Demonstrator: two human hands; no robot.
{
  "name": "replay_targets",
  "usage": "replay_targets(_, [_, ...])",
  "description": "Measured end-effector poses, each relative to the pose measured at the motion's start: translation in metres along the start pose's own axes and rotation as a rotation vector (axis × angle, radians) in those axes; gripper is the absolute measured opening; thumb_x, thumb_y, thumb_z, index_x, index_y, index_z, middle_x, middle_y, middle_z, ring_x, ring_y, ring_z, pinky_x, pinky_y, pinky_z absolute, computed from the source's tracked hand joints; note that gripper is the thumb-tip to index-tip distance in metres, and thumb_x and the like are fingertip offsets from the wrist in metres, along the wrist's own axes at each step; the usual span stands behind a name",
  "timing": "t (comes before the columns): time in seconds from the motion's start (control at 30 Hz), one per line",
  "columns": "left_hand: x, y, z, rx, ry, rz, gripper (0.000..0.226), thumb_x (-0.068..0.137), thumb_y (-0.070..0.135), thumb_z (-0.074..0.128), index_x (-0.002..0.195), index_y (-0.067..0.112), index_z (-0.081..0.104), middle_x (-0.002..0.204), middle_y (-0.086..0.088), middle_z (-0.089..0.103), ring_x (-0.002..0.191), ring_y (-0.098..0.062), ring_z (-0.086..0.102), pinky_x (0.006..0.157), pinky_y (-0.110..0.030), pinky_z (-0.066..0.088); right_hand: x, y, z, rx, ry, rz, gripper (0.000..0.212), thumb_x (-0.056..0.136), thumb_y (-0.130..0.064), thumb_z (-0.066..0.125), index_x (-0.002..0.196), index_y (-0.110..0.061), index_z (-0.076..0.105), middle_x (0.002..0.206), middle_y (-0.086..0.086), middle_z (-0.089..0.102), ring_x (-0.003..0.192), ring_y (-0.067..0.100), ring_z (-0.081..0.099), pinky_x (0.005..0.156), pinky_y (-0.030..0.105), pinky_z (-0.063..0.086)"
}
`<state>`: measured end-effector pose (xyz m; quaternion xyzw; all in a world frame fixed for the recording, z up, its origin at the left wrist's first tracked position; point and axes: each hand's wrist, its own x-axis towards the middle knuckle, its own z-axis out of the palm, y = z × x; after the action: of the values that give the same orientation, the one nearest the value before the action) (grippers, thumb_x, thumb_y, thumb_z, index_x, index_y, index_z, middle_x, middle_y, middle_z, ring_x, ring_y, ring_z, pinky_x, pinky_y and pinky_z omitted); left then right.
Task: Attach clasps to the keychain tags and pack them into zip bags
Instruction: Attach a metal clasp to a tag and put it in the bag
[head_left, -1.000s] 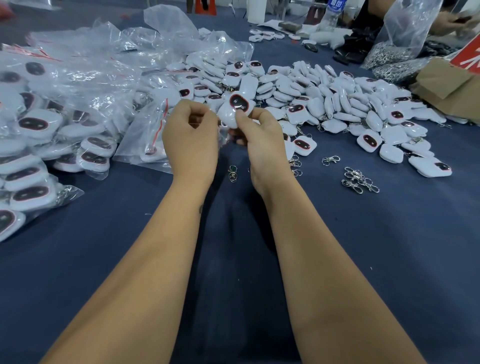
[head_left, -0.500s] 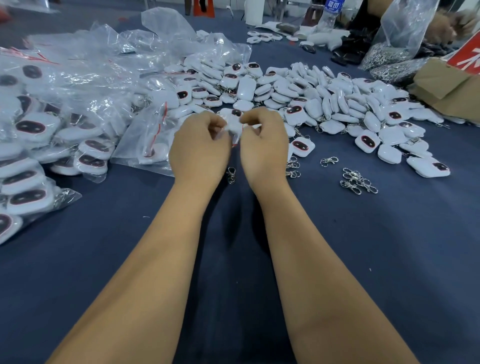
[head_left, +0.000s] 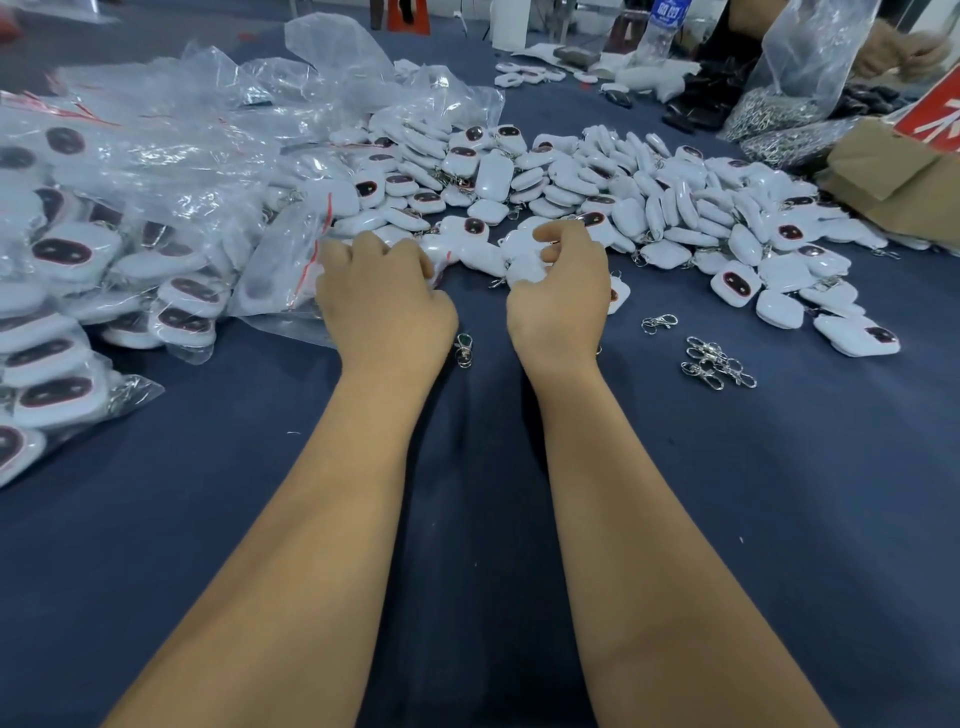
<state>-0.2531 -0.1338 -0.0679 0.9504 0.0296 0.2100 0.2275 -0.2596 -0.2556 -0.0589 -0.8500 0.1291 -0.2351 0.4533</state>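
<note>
My right hand (head_left: 561, 296) curls round a white keychain tag (head_left: 523, 273) at the near edge of the big loose tag pile (head_left: 649, 197). My left hand (head_left: 379, 301) lies knuckles up, its curled fingers over the tags beside a clear zip bag (head_left: 280, 270) with a red seal line. What those fingers grip is hidden. One metal clasp (head_left: 464, 349) lies on the blue cloth between my wrists. Several more clasps (head_left: 717, 364) lie to the right, with a single clasp (head_left: 658, 322) near them.
Filled zip bags (head_left: 67, 249) are heaped along the left side. A cardboard box (head_left: 893, 176) and a plastic bag of metal clasps (head_left: 779, 114) sit at the far right, where another person's hand (head_left: 904, 49) works. A water bottle (head_left: 662, 26) stands at the back.
My hands were together, raised, working one tag. They have dropped to the table and moved apart, the left toward the zip bag, the right to the edge of the pile.
</note>
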Motion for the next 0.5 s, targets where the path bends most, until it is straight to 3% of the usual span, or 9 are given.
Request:
replay_targets(0.13, [-0.002,0.009,0.004,-0.287,0.11,0.168,0.026,0.086,0.016,0.053,0.108,0.013,0.067,0.112,-0.008,0.059,0.112,-0.03,0.044,0.085,-0.02,0.024,-0.002,-0.004,0.002,0.23,0.004,0.039,0.041,0.081,0.001,0.063,0.117,-0.018,0.056,0.103,-0.001,0.057,0.089,0.012,0.056,0.077,0.025,0.048])
replay_targets(0.23, [-0.004,0.012,0.004,-0.542,-0.017,0.229,0.031,0.087,0.008,0.051,0.113,0.017,0.064,0.11,0.008,0.058,0.104,-0.013,0.051,0.083,-0.015,0.033,-0.001,-0.007,0.001,0.475,0.007,0.156,0.036,0.079,-0.004,0.071,0.106,-0.025,0.057,0.091,-0.007,0.059,0.082,0.006,0.059,0.07,0.018,0.049])
replay_targets(0.33, [-0.005,0.011,0.008,-0.567,-0.184,0.269,0.053,0.082,0.005,0.055,0.132,0.022,0.057,0.123,0.011,0.058,0.107,-0.006,0.051,0.092,-0.015,0.039,0.0,-0.01,0.001,0.667,-0.018,0.246,0.029,0.078,0.0,0.071,0.095,-0.021,0.059,0.093,0.003,0.064,0.08,0.017,0.062,0.076,0.03,0.055])
replay_targets(0.4, [-0.004,0.011,0.01,-0.573,-0.183,0.302,0.053,0.084,0.003,0.057,0.134,0.02,0.057,0.123,0.012,0.059,0.108,-0.002,0.05,0.094,-0.007,0.035,0.0,-0.013,0.002,0.748,-0.018,0.266,0.021,0.081,0.003,0.069,0.091,-0.013,0.06,0.092,0.012,0.063,0.083,0.022,0.061,0.081,0.037,0.055])
replay_targets(0.5, [0.0,0.011,0.008,-0.694,-0.141,0.24,0.039,0.092,0.005,0.052,0.124,0.021,0.064,0.106,0.023,0.063,0.098,0.011,0.054,0.085,0.001,0.034,0.001,-0.015,0.0,0.95,-0.046,0.312,0.007,0.091,0.0,0.06,0.088,-0.007,0.06,0.079,0.006,0.059,0.068,0.013,0.056,0.064,0.025,0.05])
